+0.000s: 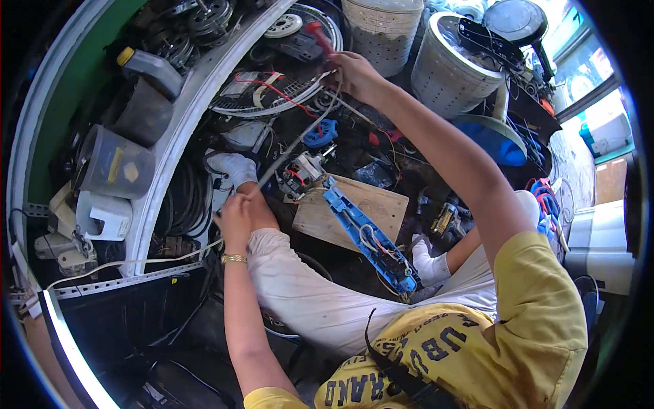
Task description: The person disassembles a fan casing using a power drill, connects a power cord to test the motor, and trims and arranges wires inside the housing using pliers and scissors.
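Note:
Stretched out ahead, my right hand (357, 75) is closed around a red-handled tool (318, 37), whose exact kind is blurred. A pale grey cable (294, 144) hangs from below that hand and slants down to my left hand (236, 217). The left fingers are curled on the cable beside my knee. Between my legs a long blue plastic housing (364, 232), cut open with wires inside, leans on a wooden board (381, 202). At its upper end sits a motor assembly (302, 174). A blue plastic part (320, 133) lies just beyond.
A cordless drill (447, 217) lies by my right foot. Perforated washer drums (455, 65) stand at the back, near a blue-lined round pan (494, 140). Fan grilles (272, 95) lie ahead. On the left, a metal-edged shelf (170, 146) holds plastic containers (119, 163) and a grey bottle (153, 69).

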{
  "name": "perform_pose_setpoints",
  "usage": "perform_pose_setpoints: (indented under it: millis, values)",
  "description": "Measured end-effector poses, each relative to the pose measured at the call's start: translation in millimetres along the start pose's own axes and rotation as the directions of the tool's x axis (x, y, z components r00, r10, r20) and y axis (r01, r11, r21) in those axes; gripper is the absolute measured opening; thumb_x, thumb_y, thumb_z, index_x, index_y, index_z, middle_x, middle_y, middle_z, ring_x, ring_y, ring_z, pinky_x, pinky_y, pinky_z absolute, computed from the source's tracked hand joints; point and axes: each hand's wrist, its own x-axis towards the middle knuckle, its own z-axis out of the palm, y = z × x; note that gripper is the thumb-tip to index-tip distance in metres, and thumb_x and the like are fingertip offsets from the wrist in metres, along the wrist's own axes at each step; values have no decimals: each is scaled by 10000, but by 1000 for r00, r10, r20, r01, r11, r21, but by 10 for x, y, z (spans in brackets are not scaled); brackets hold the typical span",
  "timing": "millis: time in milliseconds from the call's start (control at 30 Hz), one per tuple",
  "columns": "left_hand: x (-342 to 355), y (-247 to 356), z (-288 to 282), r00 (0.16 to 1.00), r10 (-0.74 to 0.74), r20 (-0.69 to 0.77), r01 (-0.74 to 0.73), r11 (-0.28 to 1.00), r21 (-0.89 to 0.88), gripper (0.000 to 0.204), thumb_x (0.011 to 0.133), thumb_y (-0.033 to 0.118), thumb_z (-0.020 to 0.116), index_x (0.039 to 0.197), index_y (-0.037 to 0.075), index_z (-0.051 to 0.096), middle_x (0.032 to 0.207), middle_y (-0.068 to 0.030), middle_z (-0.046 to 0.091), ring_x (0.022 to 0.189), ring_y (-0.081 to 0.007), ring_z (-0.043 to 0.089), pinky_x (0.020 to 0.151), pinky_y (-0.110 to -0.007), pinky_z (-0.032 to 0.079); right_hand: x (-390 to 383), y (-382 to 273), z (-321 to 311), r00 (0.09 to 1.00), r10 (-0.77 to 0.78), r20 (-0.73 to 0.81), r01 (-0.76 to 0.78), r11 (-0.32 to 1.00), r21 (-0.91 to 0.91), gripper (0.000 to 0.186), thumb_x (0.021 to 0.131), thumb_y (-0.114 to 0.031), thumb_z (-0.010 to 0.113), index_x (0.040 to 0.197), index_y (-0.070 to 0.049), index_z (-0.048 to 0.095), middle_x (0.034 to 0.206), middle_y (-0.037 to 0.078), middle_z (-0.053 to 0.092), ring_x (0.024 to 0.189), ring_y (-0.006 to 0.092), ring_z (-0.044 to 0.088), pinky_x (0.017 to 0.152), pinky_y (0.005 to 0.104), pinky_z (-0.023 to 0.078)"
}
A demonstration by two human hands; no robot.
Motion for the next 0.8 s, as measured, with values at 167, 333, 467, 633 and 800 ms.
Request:
perform_pose_setpoints:
  millis: [167, 333, 467, 633, 800]
  values:
    - [191, 7, -295, 916, -139, -375, 128, 990, -54, 138, 931, 196, 550, 980, 124, 657, 950, -42, 631, 931, -240, 618, 813, -483, 427, -368, 400, -541, 965, 58, -254, 83, 855, 512, 217, 1007, -183, 382, 1128, -15, 445, 1011, 156, 609, 888, 318, 654, 776, 474, 562]
    - [496, 90, -185, 914, -18, -405, 139, 953, 271, 112, 916, 220, 562, 965, 177, 653, 911, -29, 586, 951, -250, 602, 972, -616, 340, 94, 1575, -849, 919, 333, -212, -106, 726, 679, 257, 1021, -228, 354, 1124, -2, 417, 1093, 189, 591, 920, 366, 648, 792, 493, 558]
    - [653, 155, -75, 965, 17, -264, 112, 877, 467, 106, 886, 196, 584, 957, 191, 663, 969, -21, 603, 994, -250, 601, 994, -625, 319, 342, 2066, -847, 827, 467, -313, -65, 632, 773, 281, 1022, -223, 346, 1157, 20, 389, 1047, 196, 581, 863, 376, 656, 755, 489, 578]
    - [677, 363, 116, 994, -24, -107, 74, 868, 491, 142, 845, 200, 619, 979, 200, 667, 1026, -25, 613, 1008, -248, 600, 1010, -628, 298, 401, 2362, -816, 809, 429, -402, 0, 684, 730, 259, 1022, -207, 354, 1191, -13, 325, 1050, 194, 562, 815, 368, 666, 712, 479, 590]
    - [584, 277, 91, 989, -85, -120, 126, 907, 402, 182, 854, 219, 621, 1035, 209, 644, 1060, -19, 606, 1051, -253, 587, 1008, -641, 282, 37, 2479, -299, 854, 336, -396, 31, 729, 684, 285, 1023, -205, 354, 1227, -37, 250, 1124, 213, 537, 857, 381, 670, 699, 481, 593]
